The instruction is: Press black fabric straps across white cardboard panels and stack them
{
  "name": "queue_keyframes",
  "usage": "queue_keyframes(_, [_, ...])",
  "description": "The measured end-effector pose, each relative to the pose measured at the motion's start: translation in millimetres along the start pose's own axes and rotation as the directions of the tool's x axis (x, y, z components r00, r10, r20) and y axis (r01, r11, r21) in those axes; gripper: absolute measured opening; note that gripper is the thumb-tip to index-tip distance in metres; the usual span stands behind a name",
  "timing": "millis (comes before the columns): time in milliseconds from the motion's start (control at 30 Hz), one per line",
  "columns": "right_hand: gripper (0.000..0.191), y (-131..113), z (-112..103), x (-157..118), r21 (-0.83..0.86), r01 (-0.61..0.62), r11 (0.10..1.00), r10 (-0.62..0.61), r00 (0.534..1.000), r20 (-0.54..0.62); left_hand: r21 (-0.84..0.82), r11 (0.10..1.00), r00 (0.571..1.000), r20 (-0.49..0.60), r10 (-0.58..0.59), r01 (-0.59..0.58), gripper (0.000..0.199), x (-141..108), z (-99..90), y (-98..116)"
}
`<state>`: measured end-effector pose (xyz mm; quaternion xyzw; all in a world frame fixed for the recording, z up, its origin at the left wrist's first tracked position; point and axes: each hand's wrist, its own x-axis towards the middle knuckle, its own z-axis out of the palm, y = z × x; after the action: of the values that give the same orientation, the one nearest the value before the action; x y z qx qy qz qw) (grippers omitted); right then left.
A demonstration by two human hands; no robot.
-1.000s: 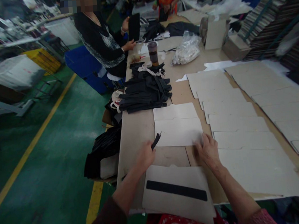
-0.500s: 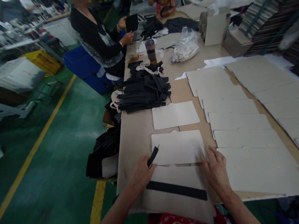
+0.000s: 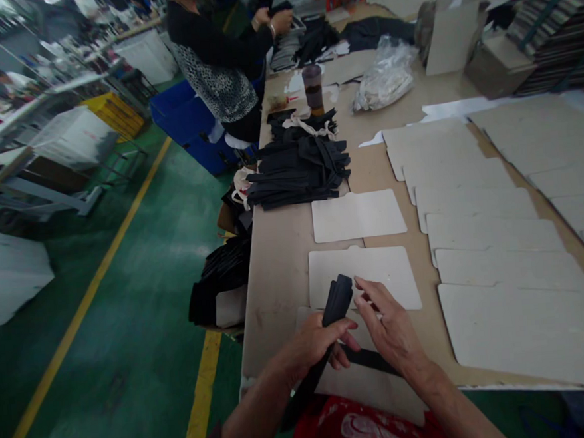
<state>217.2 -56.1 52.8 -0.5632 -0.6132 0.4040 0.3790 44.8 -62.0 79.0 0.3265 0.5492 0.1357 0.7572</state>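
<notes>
My left hand (image 3: pixel 315 344) is wrapped round a bundle of black strips (image 3: pixel 337 299), its upper ends pointing away from me and its lower part hanging toward my lap. Just right of the bundle's upper end is my right hand (image 3: pixel 387 326), its fingers apart and slightly bent, holding nothing that I can see. Beneath both hands lies a pale board (image 3: pixel 368 386) at the table's near edge, with one black strip (image 3: pixel 372 359) across it, partly hidden by my hands. Beyond it are a second pale board (image 3: pixel 386 272) and a third board (image 3: pixel 356 214), both bare.
A pile of black strips (image 3: pixel 299 172) lies at the table's left edge. Overlapping pale boards (image 3: pixel 519 323) cover the right side. Farther back are a dark cup (image 3: pixel 313 87) and a plastic bag (image 3: pixel 385 79). A co-worker (image 3: pixel 221 57) stands at left, near a blue bin (image 3: pixel 185 126).
My left hand has lifted the strip bundle higher into view and turned it upward. My right hand has left the board's right edge and come in beside the bundle. The view has shifted left.
</notes>
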Motion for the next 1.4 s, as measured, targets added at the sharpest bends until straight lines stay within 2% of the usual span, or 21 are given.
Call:
queue_keyframes(133, [0.035,4.9,5.6,-5.9,-0.035,0.044,0.998,-0.043,0.999,0.030,0.031,0.999,0.999,-0.029,0.029,-0.029,0.054,3.3,6.7,-2.6])
queue_keyframes(333, [0.016,13.1,1.5,-5.8,0.029,-0.017,0.999,0.020,0.995,-0.097,0.041,0.999,0.996,-0.082,-0.031,0.034,0.051,9.4,13.0,-6.7])
queue_keyframes(533, [0.026,14.9,1.5,-12.3,-0.042,0.070,0.997,-0.074,0.991,-0.114,0.006,0.999,0.998,-0.060,-0.031,0.032,0.062,16.4,16.4,-6.0])
queue_keyframes(633, [0.025,13.7,1.2,-12.8,-0.062,0.093,0.994,-0.101,0.985,-0.140,-0.028,0.999,0.999,-0.035,-0.031,0.030,0.063,19.0,17.3,-5.6])
queue_keyframes(767, [0.014,9.5,-2.0,-10.2,-0.032,0.066,0.997,-0.071,0.982,-0.173,-0.074,0.995,0.997,-0.048,-0.066,0.063,0.060,23.7,16.9,-9.6])
queue_keyframes(833, [0.013,7.3,-4.0,-9.7,0.023,-0.012,1.000,0.015,0.992,-0.126,-0.077,0.995,0.995,-0.067,-0.073,0.068,0.059,24.4,14.7,-11.3])
queue_keyframes(900, [0.018,7.6,-7.3,-9.8,0.096,-0.130,0.987,0.132,0.991,-0.024,-0.049,0.997,0.996,-0.070,-0.061,0.058,0.056,21.6,8.9,-11.4])
queue_keyframes(1000, [0.025,17.6,-18.0,-9.7,0.204,-0.301,0.932,0.293,0.953,0.072,0.075,0.997,0.999,-0.034,-0.033,0.036,0.042,10.6,-9.2,-7.7])
queue_keyframes(1100, [0.034,38.4,-35.3,-8.4,0.287,-0.446,0.848,0.464,0.886,0.005,0.224,0.973,0.999,-0.020,-0.045,0.049,0.031,-2.1,-36.3,-0.9])
queue_keyframes(1200, [0.038,61.2,-51.3,-6.0,0.285,-0.518,0.807,0.562,0.821,-0.100,0.281,0.957,0.994,-0.103,-0.043,0.071,0.031,-4.7,-63.9,5.8])
queue_keyframes(1300, [0.036,77.6,-58.3,-1.5,0.238,-0.549,0.801,0.588,0.796,-0.144,0.278,0.960,0.975,-0.220,0.029,0.034,0.032,10.0,-83.9,9.0])
queue_keyframes(1400, [0.039,87.8,-56.5,5.1,0.188,-0.538,0.822,0.569,0.796,-0.207,0.289,0.957,0.940,-0.325,0.102,-0.004,0.028,36.6,-92.3,7.1])
